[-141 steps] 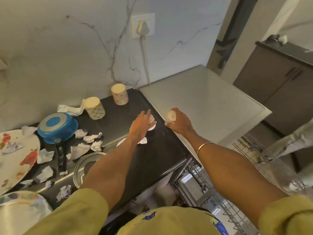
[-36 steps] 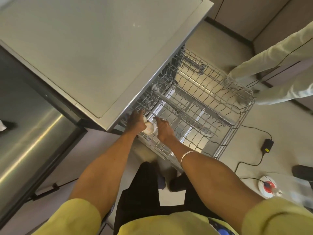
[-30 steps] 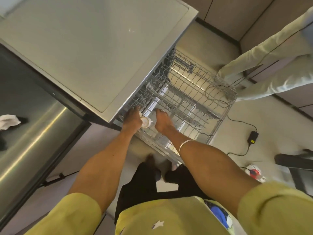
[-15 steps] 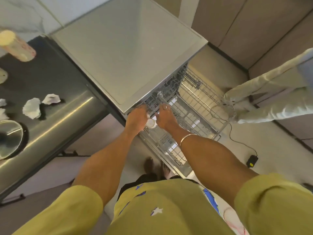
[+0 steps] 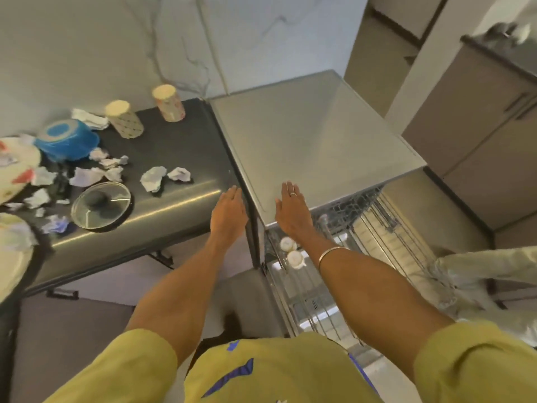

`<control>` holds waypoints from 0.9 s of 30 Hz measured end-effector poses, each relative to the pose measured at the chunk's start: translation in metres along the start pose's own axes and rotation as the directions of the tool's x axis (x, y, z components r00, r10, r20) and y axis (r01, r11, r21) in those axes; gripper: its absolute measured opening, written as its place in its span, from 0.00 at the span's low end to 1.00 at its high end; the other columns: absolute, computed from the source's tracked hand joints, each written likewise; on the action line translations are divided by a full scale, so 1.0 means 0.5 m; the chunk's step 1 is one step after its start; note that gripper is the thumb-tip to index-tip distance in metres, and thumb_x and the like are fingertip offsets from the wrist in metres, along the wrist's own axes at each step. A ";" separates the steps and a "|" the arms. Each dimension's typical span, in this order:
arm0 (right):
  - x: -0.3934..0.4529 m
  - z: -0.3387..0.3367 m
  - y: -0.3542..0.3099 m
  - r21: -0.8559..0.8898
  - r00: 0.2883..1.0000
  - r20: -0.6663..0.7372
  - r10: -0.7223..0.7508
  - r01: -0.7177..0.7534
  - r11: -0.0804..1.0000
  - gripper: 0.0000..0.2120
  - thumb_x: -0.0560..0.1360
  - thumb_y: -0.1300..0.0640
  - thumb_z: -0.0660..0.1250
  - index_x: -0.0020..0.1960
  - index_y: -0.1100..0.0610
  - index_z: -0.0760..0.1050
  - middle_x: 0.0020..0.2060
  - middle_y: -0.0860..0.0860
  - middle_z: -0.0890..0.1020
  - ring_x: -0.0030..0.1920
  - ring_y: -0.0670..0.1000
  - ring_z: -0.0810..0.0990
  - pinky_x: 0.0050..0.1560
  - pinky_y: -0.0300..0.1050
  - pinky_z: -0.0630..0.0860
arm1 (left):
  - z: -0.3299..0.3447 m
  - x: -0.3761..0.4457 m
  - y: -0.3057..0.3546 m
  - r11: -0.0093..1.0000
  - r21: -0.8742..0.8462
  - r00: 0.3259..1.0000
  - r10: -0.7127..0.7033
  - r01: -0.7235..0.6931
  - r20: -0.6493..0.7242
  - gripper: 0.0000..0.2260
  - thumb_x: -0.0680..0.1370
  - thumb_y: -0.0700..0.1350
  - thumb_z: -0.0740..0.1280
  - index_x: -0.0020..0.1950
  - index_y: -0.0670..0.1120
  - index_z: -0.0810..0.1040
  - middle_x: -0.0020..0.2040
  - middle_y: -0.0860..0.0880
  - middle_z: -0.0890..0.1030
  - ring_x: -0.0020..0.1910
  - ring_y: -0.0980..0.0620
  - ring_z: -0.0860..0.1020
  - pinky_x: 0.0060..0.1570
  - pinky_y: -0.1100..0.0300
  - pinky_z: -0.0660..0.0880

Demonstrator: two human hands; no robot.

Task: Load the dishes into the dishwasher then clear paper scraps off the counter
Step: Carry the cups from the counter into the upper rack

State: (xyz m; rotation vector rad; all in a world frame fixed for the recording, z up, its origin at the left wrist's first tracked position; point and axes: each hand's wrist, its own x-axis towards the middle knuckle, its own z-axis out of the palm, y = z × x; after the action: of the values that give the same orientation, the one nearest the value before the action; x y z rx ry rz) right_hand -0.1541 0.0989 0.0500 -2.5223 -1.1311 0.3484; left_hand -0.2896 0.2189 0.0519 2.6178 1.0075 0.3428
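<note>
Two small white cups (image 5: 291, 253) sit upside down in the pulled-out dishwasher rack (image 5: 374, 228). My left hand (image 5: 228, 212) hovers empty, fingers straight, over the counter's front right corner. My right hand (image 5: 292, 213) is likewise empty and flat above the dishwasher top (image 5: 313, 135). On the dark counter (image 5: 174, 146) stand two patterned tumblers (image 5: 123, 123) (image 5: 168, 103) upside down, a blue pan (image 5: 66, 139), a glass lid (image 5: 101, 205) and several crumpled paper scraps (image 5: 154, 178).
Floral plates (image 5: 14, 167) (image 5: 11, 254) lie at the counter's left end with scraps on them. Another person's light-trousered leg (image 5: 479, 274) stands right of the rack. Brown cabinets (image 5: 479, 112) line the far right.
Both hands let go of the white cups in the rack and rose to counter height. The view swung up from the rack back to the counter.
</note>
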 end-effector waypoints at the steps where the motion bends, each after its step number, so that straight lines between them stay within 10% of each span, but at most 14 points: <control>1: 0.017 0.002 -0.020 0.010 1.000 -0.004 -0.023 0.023 1.000 0.26 0.84 0.55 0.51 0.79 0.63 0.51 0.78 0.59 0.55 0.79 0.58 0.52 0.78 0.50 0.50 | -0.015 0.016 -0.025 0.999 -0.006 0.999 -0.044 0.044 -0.023 0.19 0.82 0.40 0.55 0.72 0.38 0.69 0.72 0.41 0.70 0.72 0.42 0.68 0.71 0.50 0.66; 27: 0.517 0.112 -0.563 0.209 0.996 0.025 -0.083 0.076 0.975 0.30 0.82 0.53 0.59 0.79 0.61 0.53 0.79 0.58 0.55 0.79 0.59 0.52 0.76 0.54 0.58 | -0.286 0.392 -0.585 0.960 -0.016 0.948 -0.279 0.280 -0.152 0.22 0.80 0.37 0.58 0.75 0.39 0.64 0.74 0.40 0.68 0.72 0.41 0.68 0.73 0.48 0.65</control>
State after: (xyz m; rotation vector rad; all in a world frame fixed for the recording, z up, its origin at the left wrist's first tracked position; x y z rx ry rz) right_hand -0.1943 0.4804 0.0954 -2.2912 -1.1412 0.4642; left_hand -0.3724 0.5872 0.0962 2.4364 1.4116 0.4757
